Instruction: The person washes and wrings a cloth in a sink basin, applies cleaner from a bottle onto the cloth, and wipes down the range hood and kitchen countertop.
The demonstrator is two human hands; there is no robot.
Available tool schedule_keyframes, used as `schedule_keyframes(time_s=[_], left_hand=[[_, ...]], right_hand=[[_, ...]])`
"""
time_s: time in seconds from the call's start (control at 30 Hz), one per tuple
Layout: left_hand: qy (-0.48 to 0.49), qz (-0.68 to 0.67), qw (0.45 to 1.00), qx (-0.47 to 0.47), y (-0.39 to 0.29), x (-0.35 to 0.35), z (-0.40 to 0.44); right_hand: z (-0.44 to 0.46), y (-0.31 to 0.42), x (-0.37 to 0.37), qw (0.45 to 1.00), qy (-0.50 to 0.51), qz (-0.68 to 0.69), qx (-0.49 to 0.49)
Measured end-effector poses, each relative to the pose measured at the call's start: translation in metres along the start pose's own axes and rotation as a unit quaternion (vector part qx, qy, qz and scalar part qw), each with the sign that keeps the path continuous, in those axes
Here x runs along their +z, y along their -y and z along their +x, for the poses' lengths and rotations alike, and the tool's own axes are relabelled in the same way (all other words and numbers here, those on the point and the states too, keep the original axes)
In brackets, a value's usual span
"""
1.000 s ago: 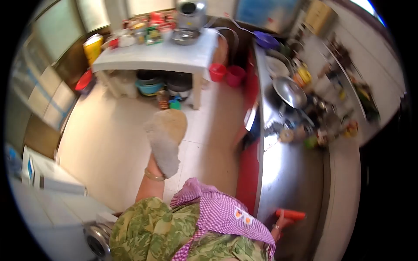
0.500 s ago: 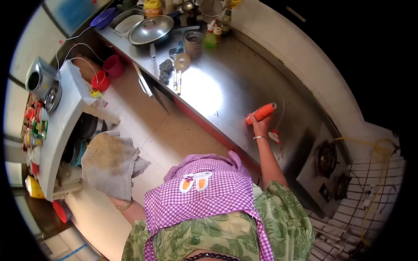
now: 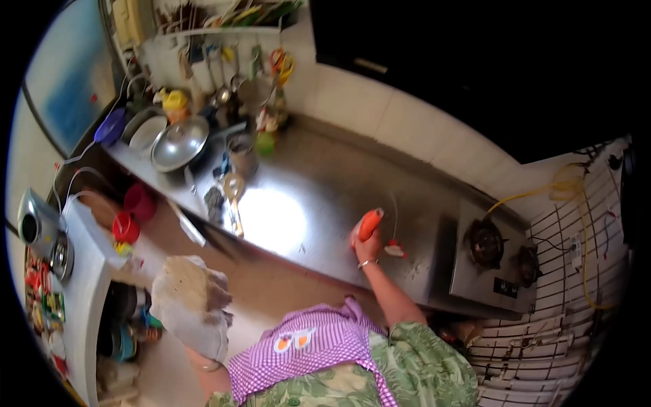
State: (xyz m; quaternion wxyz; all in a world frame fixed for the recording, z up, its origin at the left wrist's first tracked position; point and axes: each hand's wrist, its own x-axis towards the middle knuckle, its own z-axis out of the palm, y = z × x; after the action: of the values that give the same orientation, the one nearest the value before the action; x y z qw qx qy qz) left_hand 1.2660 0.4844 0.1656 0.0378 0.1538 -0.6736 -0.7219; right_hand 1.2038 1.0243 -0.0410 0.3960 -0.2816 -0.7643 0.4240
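Note:
My right hand (image 3: 364,248) is wrapped around an orange plastic bottle (image 3: 371,223), held tilted above the steel counter. Close beside that hand, a red-and-white spray head (image 3: 395,249) with a thin clear tube lies on the counter. Over the floor at the left, a whitish-grey cloth (image 3: 193,325) with a large brown stain covers my left hand (image 3: 202,361). The cloth hides the fingers of that hand, which holds it up; only the wrist with a bangle shows plainly.
The steel counter (image 3: 325,173) carries a lidded wok (image 3: 180,144), a strainer ladle (image 3: 234,186), a dark scouring pad (image 3: 214,203) and a green spray bottle (image 3: 265,142). A gas stove (image 3: 468,271) sits at the right end. A white table (image 3: 88,254) stands at left.
The view has tilted up, showing more wall and hanging utensils. The orange bottle has turned more upright in my right hand. The cloth stays in my left hand.

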Motion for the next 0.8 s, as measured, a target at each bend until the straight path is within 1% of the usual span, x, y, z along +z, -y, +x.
schedule_keyframes(time_s=[0.07,0.13,0.2,0.33,0.4,0.47,0.53,0.63,0.67,0.7,0.73,0.77,0.8], left_hand=[[0.049,0.053,0.997,0.037,-0.010,0.026,0.012],[0.108,0.108,0.983,0.100,-0.025,0.054,0.020],[0.163,0.159,0.956,0.186,-0.045,0.087,0.029],[0.238,0.219,0.867,0.380,-0.082,0.162,0.032],[0.250,0.227,0.816,0.469,-0.101,0.201,0.029],[0.252,0.228,0.766,0.545,-0.115,0.240,0.024],[0.240,0.226,0.735,0.593,-0.125,0.273,0.012],[0.214,0.220,0.694,0.651,-0.128,0.321,-0.009],[0.205,0.216,0.682,0.668,-0.127,0.335,-0.015],[0.202,0.217,0.671,0.680,-0.126,0.348,-0.024],[0.199,0.216,0.660,0.692,-0.126,0.361,-0.031],[0.198,0.213,0.636,0.714,-0.129,0.378,-0.037],[0.213,0.206,0.676,0.675,-0.134,0.388,-0.056]], right_hand=[[0.007,-0.005,0.002,0.993,-0.004,0.106,0.045],[0.012,0.014,-0.016,0.994,0.041,0.085,0.058],[0.013,0.033,-0.040,0.991,0.104,0.059,0.060],[0.010,0.055,-0.090,0.973,0.209,0.063,0.074],[0.014,0.058,-0.114,0.967,0.240,0.054,0.070],[0.029,0.054,-0.131,0.953,0.269,0.107,0.092],[0.034,0.088,-0.158,0.921,0.316,0.186,0.129],[0.053,0.141,-0.186,0.906,0.376,0.178,0.076],[0.059,0.176,-0.199,0.875,0.401,0.235,0.134],[0.061,0.211,-0.213,0.832,0.423,0.295,0.205],[0.067,0.221,-0.216,0.805,0.441,0.316,0.241],[0.072,0.231,-0.220,0.777,0.456,0.333,0.277],[0.075,0.230,-0.222,0.783,0.467,0.304,0.276]])
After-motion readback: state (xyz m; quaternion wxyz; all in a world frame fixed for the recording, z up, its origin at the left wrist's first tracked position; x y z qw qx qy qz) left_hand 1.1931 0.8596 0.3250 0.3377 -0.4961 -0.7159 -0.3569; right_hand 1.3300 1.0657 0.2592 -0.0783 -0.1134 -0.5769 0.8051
